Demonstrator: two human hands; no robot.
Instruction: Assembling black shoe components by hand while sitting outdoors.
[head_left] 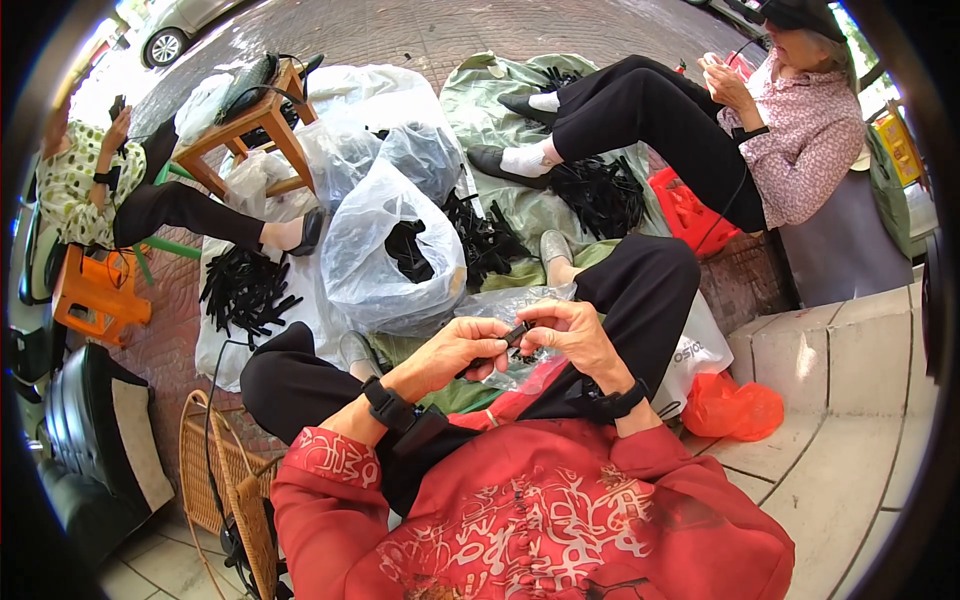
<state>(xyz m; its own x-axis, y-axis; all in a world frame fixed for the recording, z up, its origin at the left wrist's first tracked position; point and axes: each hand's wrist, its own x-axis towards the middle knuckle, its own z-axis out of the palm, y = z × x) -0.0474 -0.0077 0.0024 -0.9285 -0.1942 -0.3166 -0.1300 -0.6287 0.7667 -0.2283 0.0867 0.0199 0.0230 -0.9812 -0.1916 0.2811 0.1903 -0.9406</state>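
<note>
Above my lap, my left hand (462, 350) and my right hand (573, 342) meet with fingertips pinched together. Between them is a small black strip (517, 334), held by both hands; its exact kind is too small to make out. A dark end of it shows below my left fingers. Just beyond my hands, a clear plastic bag (520, 300) lies over my lap and the ground. Farther off, a large translucent bag (375, 270) stands gaping, with black pieces inside. A pile of black strips (485, 240) lies to its right.
More black strips are heaped at left (245, 290) and beside the right-hand person's feet (600, 195). Two people sit nearby, at left (90, 180) and right (790, 150). Around stand a wooden stool (235, 130), orange stool (100, 290), wicker chair (245, 500) and red bag (732, 407).
</note>
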